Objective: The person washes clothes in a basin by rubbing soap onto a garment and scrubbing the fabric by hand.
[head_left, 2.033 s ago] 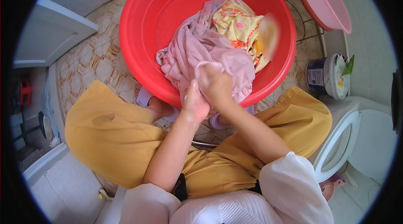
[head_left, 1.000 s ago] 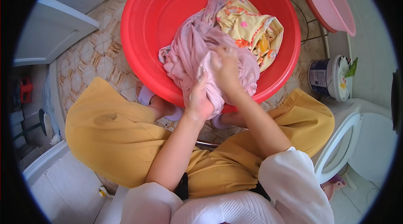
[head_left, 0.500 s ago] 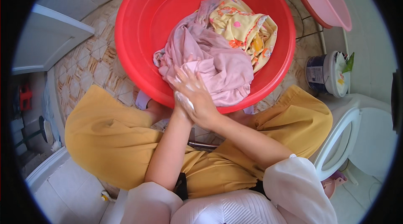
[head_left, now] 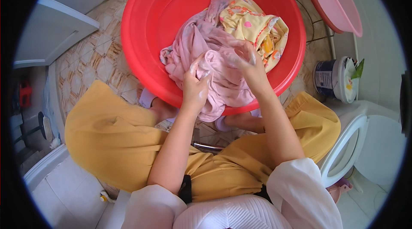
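A pink cloth garment (head_left: 225, 81) lies bunched in a large red basin (head_left: 148, 53), with part of it draped over the near rim. My left hand (head_left: 196, 87), streaked with white suds, has its fingers curled on the garment's near left side. On the right, my right hand (head_left: 252, 68) grips the same cloth, its fingertips smeared with foam and partly lost in the folds. Just beyond that hand, a yellow garment with orange and pink patterns (head_left: 244, 16) is heaped against the pink one.
A pink basin (head_left: 337, 1) leans at the upper right above a dark wire rack. Below it stand a white-and-blue bucket (head_left: 332, 78) and a toilet (head_left: 345, 156). A white door (head_left: 51, 33) is at the left, over patterned floor tiles (head_left: 101, 57).
My hands, pressed together with foam before, have parted; the right has moved right and up. Both are now on the pink garment, and some of its cloth hangs over the near rim.
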Motion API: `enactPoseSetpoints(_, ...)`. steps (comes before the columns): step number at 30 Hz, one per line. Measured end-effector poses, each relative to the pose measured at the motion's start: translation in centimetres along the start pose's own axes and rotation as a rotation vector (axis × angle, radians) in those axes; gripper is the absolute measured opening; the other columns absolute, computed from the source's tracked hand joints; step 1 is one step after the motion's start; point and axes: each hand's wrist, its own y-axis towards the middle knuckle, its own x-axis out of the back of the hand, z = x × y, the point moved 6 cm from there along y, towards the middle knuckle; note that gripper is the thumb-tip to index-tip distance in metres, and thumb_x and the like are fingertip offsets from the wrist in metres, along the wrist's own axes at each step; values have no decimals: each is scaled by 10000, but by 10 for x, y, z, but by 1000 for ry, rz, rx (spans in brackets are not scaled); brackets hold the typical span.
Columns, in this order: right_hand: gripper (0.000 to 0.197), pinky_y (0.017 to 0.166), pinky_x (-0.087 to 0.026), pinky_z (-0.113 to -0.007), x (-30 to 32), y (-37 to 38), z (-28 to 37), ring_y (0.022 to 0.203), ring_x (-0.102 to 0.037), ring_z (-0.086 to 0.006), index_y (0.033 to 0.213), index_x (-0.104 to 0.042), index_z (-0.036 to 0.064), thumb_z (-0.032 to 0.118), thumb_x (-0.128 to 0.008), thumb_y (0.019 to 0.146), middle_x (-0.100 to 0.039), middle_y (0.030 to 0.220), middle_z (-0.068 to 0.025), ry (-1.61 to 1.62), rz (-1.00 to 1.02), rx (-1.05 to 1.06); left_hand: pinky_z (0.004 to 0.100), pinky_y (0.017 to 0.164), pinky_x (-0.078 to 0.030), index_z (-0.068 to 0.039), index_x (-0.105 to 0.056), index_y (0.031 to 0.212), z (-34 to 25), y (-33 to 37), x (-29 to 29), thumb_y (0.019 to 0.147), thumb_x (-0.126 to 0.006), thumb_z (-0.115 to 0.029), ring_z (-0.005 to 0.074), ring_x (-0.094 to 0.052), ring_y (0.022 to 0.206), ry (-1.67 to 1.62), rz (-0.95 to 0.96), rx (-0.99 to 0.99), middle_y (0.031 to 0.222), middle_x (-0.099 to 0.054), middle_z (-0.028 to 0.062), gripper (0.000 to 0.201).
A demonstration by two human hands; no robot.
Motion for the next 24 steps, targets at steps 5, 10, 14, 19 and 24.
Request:
enactPoseSetpoints(5, 333, 835, -427, -322, -22, -18, -13, 944, -552, -178, 1022, -538, -1, 85, -621, 711, -589, 955, -95, -775, 152, 35, 269, 790, -418, 59, -532, 1046, 0, 3, 17, 854, -526, -88, 152, -544, 842, 142, -168, 71, 928, -603, 113, 241)
enactPoseSetpoints(10, 244, 741, -448, -293, -18, -12, -23, 847, -568, -161, 974, -565, -11, 85, -595, 751, -594, 830, -64, -292, 219, 15, 246, 760, -418, 51, -558, 992, 12, 6, 23, 897, -487, -176, 149, -547, 797, 69, -277, 260, 908, -603, 92, 257)
enactPoseSetpoints(14, 157, 655, -419, -202, 17, -7, -45, 744, -520, -57, 996, -535, 43, 120, -516, 861, -568, 862, -4, 345, 72, -295, 229, 793, -422, 34, -561, 984, -5, 4, 19, 858, -540, -133, 119, -553, 834, -240, -317, 146, 941, -598, 58, 211)
enactPoseSetpoints(19, 179, 653, -423, -199, 24, -1, -22, 740, -515, -56, 994, -521, 44, 181, -519, 878, -559, 814, 8, 561, -202, -222, 236, 820, -425, 20, -555, 1001, -20, 1, 6, 792, -602, -49, 115, -546, 904, -229, -86, 83, 977, -588, 72, 225)
enactPoseSetpoints(24, 206, 706, -439, -241, 14, 1, -14, 785, -544, -107, 1005, -515, 41, 174, -539, 850, -578, 861, -11, 401, -282, -144, 245, 835, -428, 16, -490, 1108, -15, 1, 3, 754, -597, 12, 131, -538, 951, -454, 32, 76, 1059, -553, 101, 370)
